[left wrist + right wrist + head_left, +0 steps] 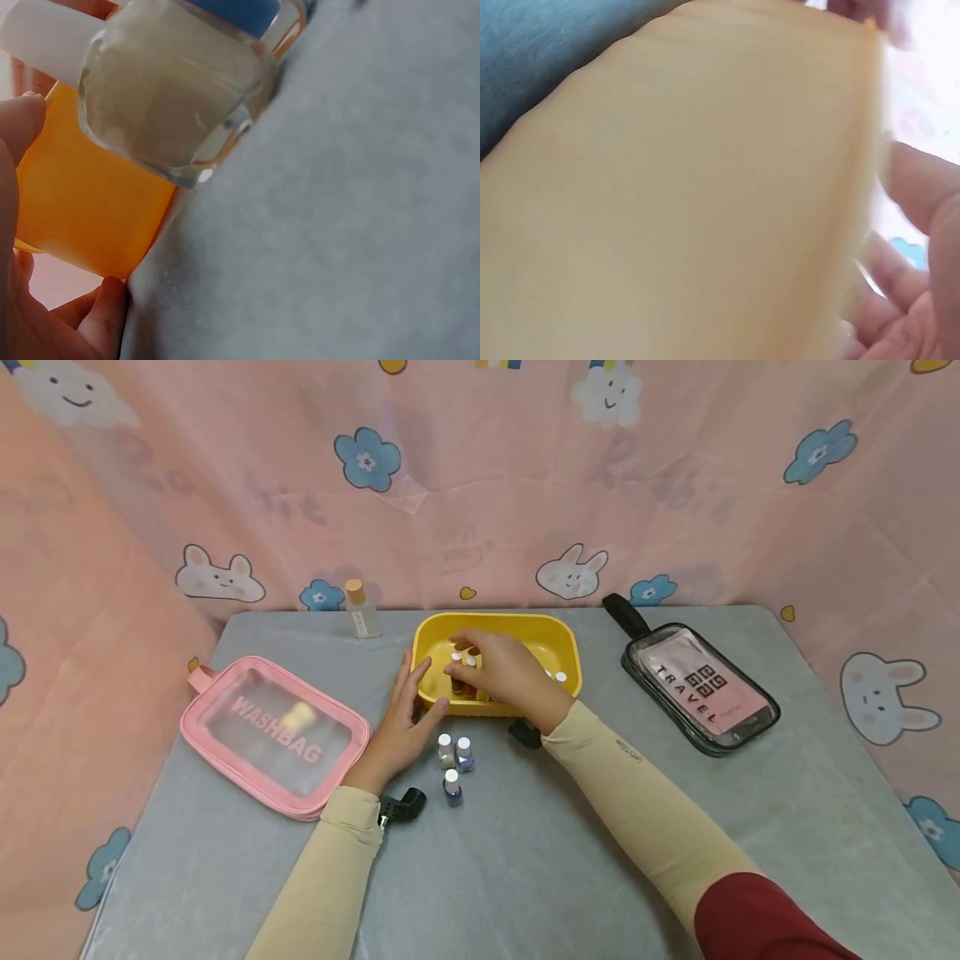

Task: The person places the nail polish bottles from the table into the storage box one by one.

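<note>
Three bottles (452, 792), just below frame centre: small, glass, judged light, slippery, breakable; best taken by the white caps (452, 775). Left hand (397, 727): fingers spread, laid against left side of tray (517, 620). Right hand (516, 675): bent over inner bottles (457, 657); whether any is pinched cannot be told. Tray: yellow, centre, likely stiff.

Basin (517, 631) behind three bottles (464, 759), between pouches (701, 689)

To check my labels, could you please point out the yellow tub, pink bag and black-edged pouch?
Yellow tub (521, 627), head view, inner rear wall.
Pink bag (273, 737), head view, clear window.
Black-edged pouch (702, 687), head view, printed front.
</note>
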The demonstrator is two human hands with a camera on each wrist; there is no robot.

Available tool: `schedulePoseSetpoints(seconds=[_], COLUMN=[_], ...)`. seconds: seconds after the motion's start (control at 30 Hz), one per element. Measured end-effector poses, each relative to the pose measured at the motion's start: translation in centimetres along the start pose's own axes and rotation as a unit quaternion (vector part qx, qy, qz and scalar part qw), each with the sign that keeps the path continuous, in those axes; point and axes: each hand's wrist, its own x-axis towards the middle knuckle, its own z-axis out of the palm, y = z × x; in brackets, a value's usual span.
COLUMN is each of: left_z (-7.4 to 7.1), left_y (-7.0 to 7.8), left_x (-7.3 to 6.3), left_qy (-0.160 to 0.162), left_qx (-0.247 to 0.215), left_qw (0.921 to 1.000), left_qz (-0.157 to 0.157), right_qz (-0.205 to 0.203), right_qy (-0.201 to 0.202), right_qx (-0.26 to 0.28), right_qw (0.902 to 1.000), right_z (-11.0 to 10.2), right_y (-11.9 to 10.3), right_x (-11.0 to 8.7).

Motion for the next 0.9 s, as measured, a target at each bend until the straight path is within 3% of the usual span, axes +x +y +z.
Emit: schedulePoseSetpoints(seconds=[0.1,0.2,0.33,0.5,0.73,0.9], left_z=[0.0,0.0,0.0,0.0,0.0,0.1], left_y=[0.0,0.0,0.0,-0.2,-0.2,-0.1], left_x=[0.1,0.1,0.0,0.0,0.1,0.0], left_qy=[-0.002,-0.003,-0.001,0.002,0.001,0.003], left_qx=[0.004,0.006,0.003,-0.001,-0.006,0.0], left_qw=[1.0,1.0,1.0,0.9998,0.9997,0.9998], left_qz=[0.0,-0.001,0.002,0.02,0.024,0.017], right_qz=[-0.02,-0.059,-0.141,-0.23,-0.203,-0.194], right_qy=[0.023,0.044,0.077,0.075,0.022,0.02], right_qx=[0.017,0.072,0.128,0.13,0.092,0.092], right_qw=[0.9994,0.9947,0.9788,0.9615,0.9747,0.9764], right_z=[-0.6,-1.1,-0.7,1.1,3.5,4.2], right_y=[-0.3,-0.7,-0.9,-0.8,-0.3,0.0], right_x=[-1.0,-2.7,-5.4,-8.6,-11.2,-11.5])
